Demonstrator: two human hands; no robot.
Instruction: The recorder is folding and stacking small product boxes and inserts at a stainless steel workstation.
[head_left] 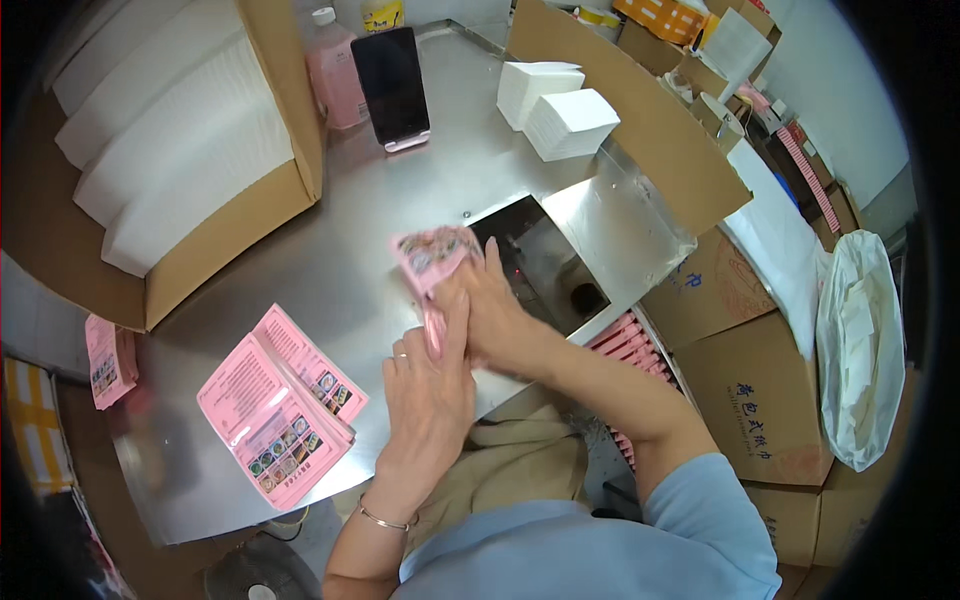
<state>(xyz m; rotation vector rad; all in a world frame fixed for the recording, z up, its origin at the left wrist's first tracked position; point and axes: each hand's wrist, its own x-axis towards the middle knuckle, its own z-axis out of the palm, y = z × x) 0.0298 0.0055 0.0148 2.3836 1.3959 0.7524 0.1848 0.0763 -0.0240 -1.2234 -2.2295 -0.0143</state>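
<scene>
Both hands come together over the middle of the metal table [385, 190], meeting on one pink packet [437, 256], which is blurred. The left hand [430, 390], on the near side, has thumb and fingers on either side of the packet's narrow near end, probably to keep it steady; the right hand [485, 305] lies against its right side, but how firmly it grips I cannot tell, since its fingertips are partly hidden. Holding the packet in front of the body likely leaves both arms bent and easy. Just right of it, a dark square panel [540, 250] is set into the tabletop. Pink printed packets [255, 395] lie overlapping at the near left, within the left arm's reach, perhaps fanned so they separate readily. At the far left, an open carton [235, 240] stands tilted, its mouth facing the worker, which seems to keep the white stacks [200, 150] inside accessible. Two white blocks [572, 125] sit at the far right, and a phone [391, 85] leans upright at the far side, apparently angled for viewing
</scene>
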